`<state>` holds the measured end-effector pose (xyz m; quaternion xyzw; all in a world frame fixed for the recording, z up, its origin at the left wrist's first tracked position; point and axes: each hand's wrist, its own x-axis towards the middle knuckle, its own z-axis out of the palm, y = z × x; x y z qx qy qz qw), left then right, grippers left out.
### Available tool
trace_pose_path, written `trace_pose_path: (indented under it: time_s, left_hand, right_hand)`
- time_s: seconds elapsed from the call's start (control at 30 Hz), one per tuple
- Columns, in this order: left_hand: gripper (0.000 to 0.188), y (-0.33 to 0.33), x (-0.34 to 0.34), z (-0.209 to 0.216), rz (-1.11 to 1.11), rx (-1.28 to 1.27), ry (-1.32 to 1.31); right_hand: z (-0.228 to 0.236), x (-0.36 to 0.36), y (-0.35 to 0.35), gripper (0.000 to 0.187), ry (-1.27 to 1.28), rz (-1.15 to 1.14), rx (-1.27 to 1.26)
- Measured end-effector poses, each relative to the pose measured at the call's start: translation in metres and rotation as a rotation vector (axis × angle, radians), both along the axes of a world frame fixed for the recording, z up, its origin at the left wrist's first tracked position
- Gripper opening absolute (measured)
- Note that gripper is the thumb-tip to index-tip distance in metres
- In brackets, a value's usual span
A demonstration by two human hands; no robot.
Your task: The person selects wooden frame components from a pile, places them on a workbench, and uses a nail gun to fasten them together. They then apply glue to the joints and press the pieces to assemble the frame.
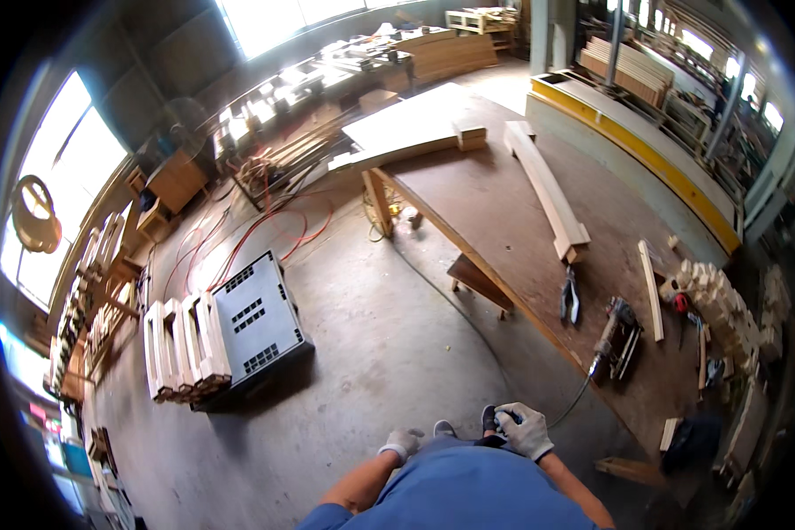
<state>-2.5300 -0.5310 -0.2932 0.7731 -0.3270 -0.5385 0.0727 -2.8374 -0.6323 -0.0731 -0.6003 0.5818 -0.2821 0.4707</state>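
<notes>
My left hand [404, 442], in a pale work glove, hangs low beside my blue shirt; its fingers look loose, with nothing visible in them. My right hand [525, 431], also gloved, is closed in front of my body around a small dark thing that I cannot make out. Nearest to the right hand, on the brown worktable [495, 212], lies an air nail gun [617, 338] joined to a hose [572, 408]. Beyond it are pliers [571, 299] with dark handles and a long pale wooden beam [543, 190] with blocks at its ends.
Left on the floor, a grey plastic crate [258, 314] stands against slatted wooden frames [185, 344]. Red hoses [238, 238] coil behind it. A narrow wood strip [651, 290] and stacked wooden pieces [715, 305] lie at the table's right. A white panel [406, 119] rests at its far end.
</notes>
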Motion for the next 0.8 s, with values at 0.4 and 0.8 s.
trace_pose_path:
  time_s: [0.4, 0.8]
  left_hand:
    - [0.032, 0.098, 0.011, -0.023, 0.007, 0.214, -0.105]
    - [0.032, 0.065, -0.01, 0.004, 0.019, 0.191, -0.108]
  right_hand:
    - [-0.004, 0.017, -0.038, 0.027, -0.001, 0.213, -0.041]
    - [-0.001, 0.01, -0.059, 0.029, 0.039, 0.292, 0.029]
